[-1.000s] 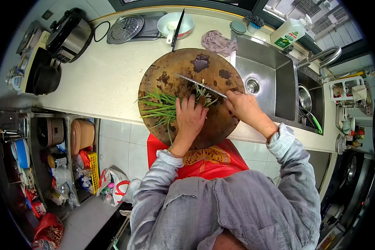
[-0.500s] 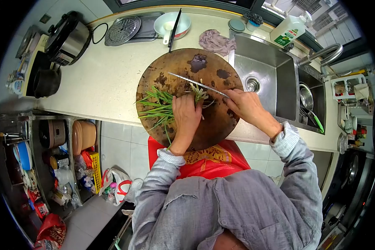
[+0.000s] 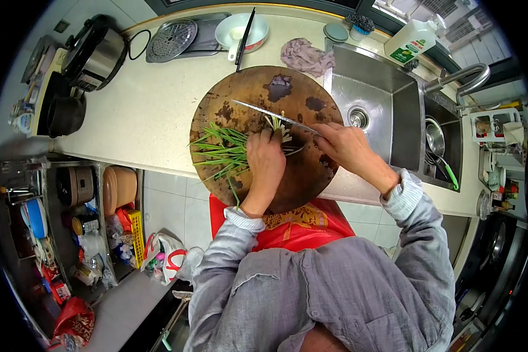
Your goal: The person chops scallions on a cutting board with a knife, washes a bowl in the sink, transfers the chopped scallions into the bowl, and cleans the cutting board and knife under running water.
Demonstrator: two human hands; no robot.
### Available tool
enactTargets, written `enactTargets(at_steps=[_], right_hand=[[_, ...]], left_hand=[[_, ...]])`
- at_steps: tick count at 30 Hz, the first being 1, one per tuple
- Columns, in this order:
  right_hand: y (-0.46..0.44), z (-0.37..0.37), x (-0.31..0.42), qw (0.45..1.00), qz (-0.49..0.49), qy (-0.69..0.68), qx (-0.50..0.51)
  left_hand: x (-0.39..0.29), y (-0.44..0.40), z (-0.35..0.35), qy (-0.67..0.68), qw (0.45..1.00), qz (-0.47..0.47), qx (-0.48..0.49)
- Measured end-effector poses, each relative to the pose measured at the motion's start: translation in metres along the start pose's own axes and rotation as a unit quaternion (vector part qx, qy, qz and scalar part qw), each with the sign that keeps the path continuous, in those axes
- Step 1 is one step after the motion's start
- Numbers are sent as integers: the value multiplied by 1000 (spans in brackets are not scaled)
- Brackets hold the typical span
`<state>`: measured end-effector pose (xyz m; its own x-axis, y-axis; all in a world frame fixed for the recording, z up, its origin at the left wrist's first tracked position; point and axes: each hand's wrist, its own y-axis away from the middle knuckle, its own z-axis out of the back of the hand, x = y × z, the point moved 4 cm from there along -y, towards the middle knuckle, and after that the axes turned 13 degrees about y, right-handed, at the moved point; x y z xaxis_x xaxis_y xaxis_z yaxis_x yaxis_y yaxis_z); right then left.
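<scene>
A bunch of green scallions lies across a round wooden chopping board, its leaves to the left and pale root ends to the right. My left hand is closed over the bunch near the pale ends. In my right hand is the handle of a kitchen knife; my fingers hide the handle. The thin blade points up and left, seen almost edge-on just beyond the scallions. Whether it touches them I cannot tell. Dark wet patches mark the board.
To the right is a steel sink with a strainer and green-handled utensil. Behind the board stand a white bowl with black chopsticks and a crumpled cloth. A rice cooker stands at left. A red apron hangs in front of me.
My left hand has shifted very slightly right along the scallions, its fingers drawn in a little. The knife stays nearly where it was in my right hand.
</scene>
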<state>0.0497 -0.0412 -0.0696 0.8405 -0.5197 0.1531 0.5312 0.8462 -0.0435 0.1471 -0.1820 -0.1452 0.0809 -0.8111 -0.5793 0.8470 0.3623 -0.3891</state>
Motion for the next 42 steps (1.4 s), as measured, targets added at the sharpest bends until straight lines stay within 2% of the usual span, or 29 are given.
enactTargets(at_steps=[14, 17, 20, 23, 29, 34, 40, 42], right_hand=[[-1, -16, -4, 998, 43, 51, 1], [-1, -16, -5, 997, 61, 47, -22], [-1, -15, -4, 996, 66, 55, -12], [-3, -13, -4, 995, 72, 70, -2], [-15, -21, 4, 990, 69, 119, 30], [-28, -32, -7, 996, 7, 79, 50], [-7, -7, -1, 999, 33, 37, 12], [-4, -4, 4, 997, 44, 50, 27]], left_hand=[[9, 4, -4, 68, 991, 52, -104], [13, 3, -6, 104, 987, 89, -85], [12, 0, -3, 72, 986, 116, -101], [10, -4, -2, 63, 987, 127, -77], [9, -2, -5, 29, 992, 109, -57], [-1, 1, -3, 26, 994, 80, -69], [4, 5, -4, 52, 989, 85, -106], [1, 4, -3, 43, 990, 84, -108]])
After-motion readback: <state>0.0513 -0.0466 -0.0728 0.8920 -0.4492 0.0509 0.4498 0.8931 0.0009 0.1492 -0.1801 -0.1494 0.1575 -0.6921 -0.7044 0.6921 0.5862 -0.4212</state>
